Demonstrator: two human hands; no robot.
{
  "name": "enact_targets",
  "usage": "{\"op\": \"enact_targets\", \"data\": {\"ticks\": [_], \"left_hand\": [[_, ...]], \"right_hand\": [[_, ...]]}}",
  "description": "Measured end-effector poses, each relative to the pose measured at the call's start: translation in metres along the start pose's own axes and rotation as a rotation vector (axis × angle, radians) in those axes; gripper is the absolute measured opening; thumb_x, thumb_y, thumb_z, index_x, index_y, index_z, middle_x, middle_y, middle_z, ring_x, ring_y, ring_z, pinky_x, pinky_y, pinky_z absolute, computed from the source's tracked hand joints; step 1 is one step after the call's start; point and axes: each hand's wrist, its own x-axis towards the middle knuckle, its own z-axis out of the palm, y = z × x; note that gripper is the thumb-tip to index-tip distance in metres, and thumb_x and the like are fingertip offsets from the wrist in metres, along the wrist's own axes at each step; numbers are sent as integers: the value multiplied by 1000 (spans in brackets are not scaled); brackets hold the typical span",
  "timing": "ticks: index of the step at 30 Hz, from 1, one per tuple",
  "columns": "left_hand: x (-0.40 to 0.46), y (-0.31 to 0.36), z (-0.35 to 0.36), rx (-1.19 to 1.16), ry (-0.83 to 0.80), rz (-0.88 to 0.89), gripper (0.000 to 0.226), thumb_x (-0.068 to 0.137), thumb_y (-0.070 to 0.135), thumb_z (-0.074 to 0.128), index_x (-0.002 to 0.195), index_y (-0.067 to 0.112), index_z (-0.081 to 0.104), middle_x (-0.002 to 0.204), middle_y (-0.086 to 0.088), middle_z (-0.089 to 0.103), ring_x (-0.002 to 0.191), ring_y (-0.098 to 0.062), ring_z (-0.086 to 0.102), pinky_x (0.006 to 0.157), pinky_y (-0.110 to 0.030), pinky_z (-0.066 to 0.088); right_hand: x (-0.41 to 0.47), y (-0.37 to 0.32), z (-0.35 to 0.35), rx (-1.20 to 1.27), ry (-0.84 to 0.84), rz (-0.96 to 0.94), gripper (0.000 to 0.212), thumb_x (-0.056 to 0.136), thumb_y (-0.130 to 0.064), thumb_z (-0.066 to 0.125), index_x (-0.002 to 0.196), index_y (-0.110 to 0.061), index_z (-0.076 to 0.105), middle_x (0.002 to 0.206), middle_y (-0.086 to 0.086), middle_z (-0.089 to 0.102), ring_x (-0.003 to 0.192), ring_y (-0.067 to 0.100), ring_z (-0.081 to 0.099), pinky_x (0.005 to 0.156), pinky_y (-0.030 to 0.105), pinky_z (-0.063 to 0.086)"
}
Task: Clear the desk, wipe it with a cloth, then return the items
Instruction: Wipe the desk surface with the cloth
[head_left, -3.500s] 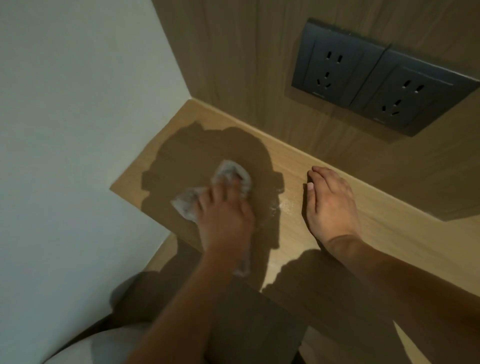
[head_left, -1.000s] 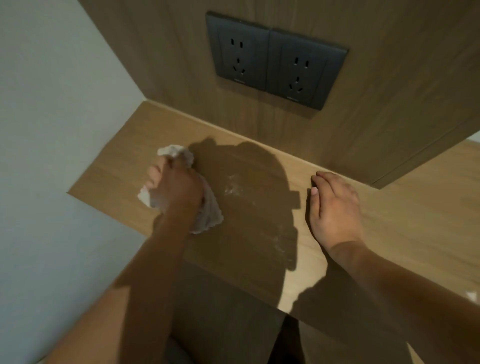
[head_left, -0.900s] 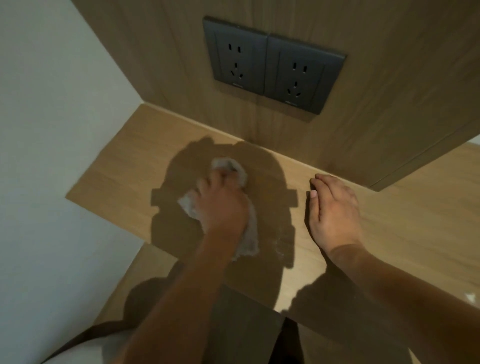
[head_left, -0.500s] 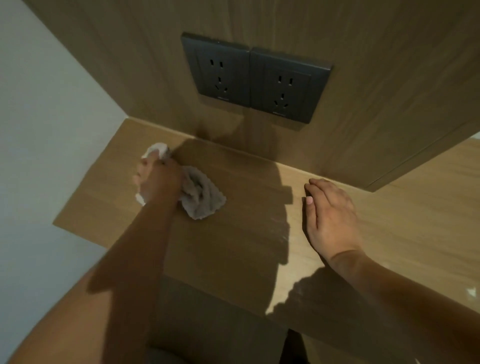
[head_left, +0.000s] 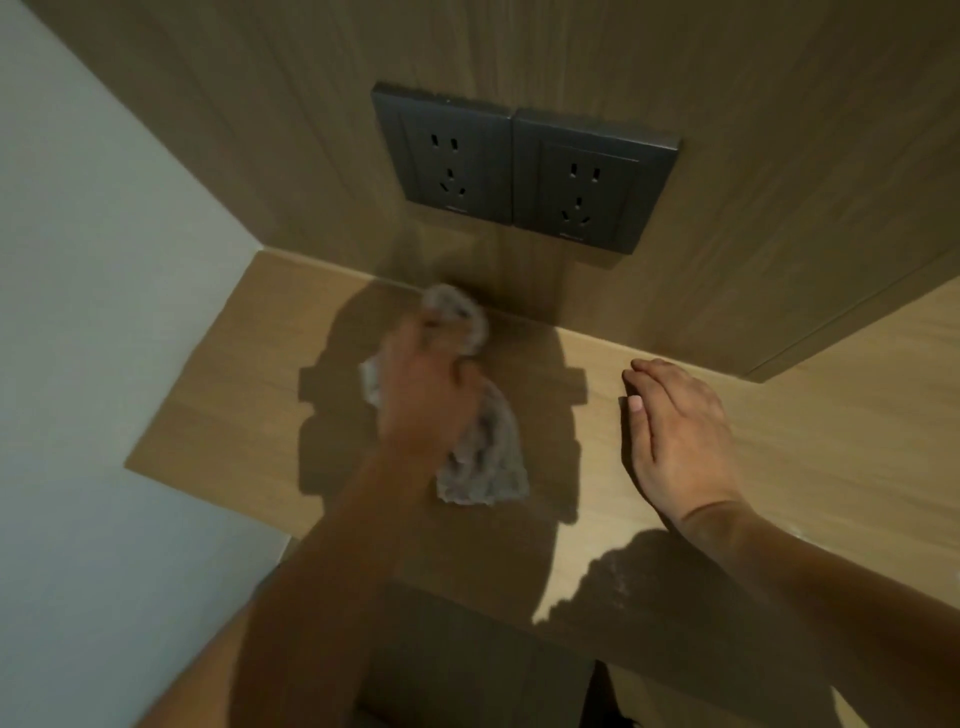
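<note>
My left hand (head_left: 423, 387) grips a crumpled grey-white cloth (head_left: 485, 457) and presses it onto the wooden desk (head_left: 249, 374), close to the back wall under the sockets. Part of the cloth bunches past my fingertips and part trails toward me beside my wrist. My right hand (head_left: 678, 431) lies flat on the desk to the right, fingers straight and together, holding nothing. My own shadow covers the middle of the desk.
Two dark wall sockets (head_left: 519, 166) sit side by side in the wood-panelled back wall. A white wall (head_left: 93, 260) borders the desk's left end. Faint pale smears (head_left: 613, 571) show on the desk near its front edge.
My left hand has swept the cloth from the left part of the desk toward the middle and closer to the back wall. My right hand has stayed flat in place.
</note>
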Motion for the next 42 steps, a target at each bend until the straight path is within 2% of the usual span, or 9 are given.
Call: {"op": "enact_targets", "data": {"ticks": [2, 4, 12, 21, 27, 32, 35, 37, 42], "left_hand": [[3, -39, -13, 146, 11, -285, 46, 94, 41, 51, 138, 30, 55, 145, -19, 38, 126, -43, 39, 107, -53, 32], [0, -51, -12, 209, -7, -349, 50, 95, 50, 46, 143, 35, 46, 150, -16, 31, 129, -43, 34, 108, -55, 26], [-15, -38, 2, 243, 105, -295, 50, 96, 57, 42, 140, 35, 45, 129, -12, 38, 115, -37, 38, 93, -52, 37], [-155, 107, 50, 209, -112, -22, 50, 99, 45, 37, 146, 30, 39, 150, -6, 31, 120, -31, 42, 91, -44, 43], [-120, 46, 5, -213, -29, -175, 48, 101, 29, 40, 147, 23, 49, 148, -19, 40, 131, -38, 42, 103, -35, 36], [-145, 12, 24, 187, -36, -206, 57, 95, 36, 33, 152, 33, 39, 159, -14, 28, 139, -39, 25, 117, -50, 20], [-169, 63, 59, 237, 177, -307, 51, 96, 43, 34, 142, 27, 51, 142, -17, 45, 120, -40, 40, 100, -53, 31], [-191, 114, 74, 196, 106, -299, 46, 98, 40, 35, 139, 29, 52, 136, -11, 47, 116, -35, 38, 95, -52, 36], [-241, 220, 90, 119, -80, 66, 45, 87, 39, 36, 120, 29, 63, 115, -5, 57, 97, -29, 55, 80, -48, 51]], "right_hand": [[0, 1, 1, 4, 19, -9, 45, 101, -30, 33, 127, -7, 62, 132, 10, 60, 126, 28, 49, 111, 42, 33], [1, 2, 1, 8, 23, -12, 42, 101, -27, 36, 126, -7, 63, 131, 9, 60, 125, 28, 50, 110, 41, 32], [-1, 2, 0, 37, 15, -25, 40, 101, -26, 36, 126, -7, 61, 131, 9, 59, 125, 28, 48, 111, 42, 31], [-5, 25, -16, 292, -23, -46, 42, 102, -29, 31, 120, -9, 62, 123, 10, 61, 116, 28, 53, 103, 39, 40], [-17, 107, -78, 31, -144, -215, 49, 105, -36, 28, 125, -7, 62, 126, 13, 62, 118, 30, 55, 104, 41, 39], [-27, 145, -62, 11, -112, -188, 46, 103, -38, 35, 130, -10, 61, 134, 10, 59, 124, 30, 52, 107, 43, 38], [-26, 148, -59, 45, -66, -182, 44, 101, -36, 38, 127, -10, 63, 132, 9, 61, 124, 29, 53, 106, 43, 41], [-26, 149, -58, 70, -61, -193, 44, 101, -35, 38, 125, -10, 65, 131, 9, 62, 123, 29, 54, 105, 45, 43], [-26, 151, -57, 87, -48, -196, 43, 100, -33, 37, 122, -9, 66, 129, 9, 63, 122, 30, 56, 103, 43, 44]]}}
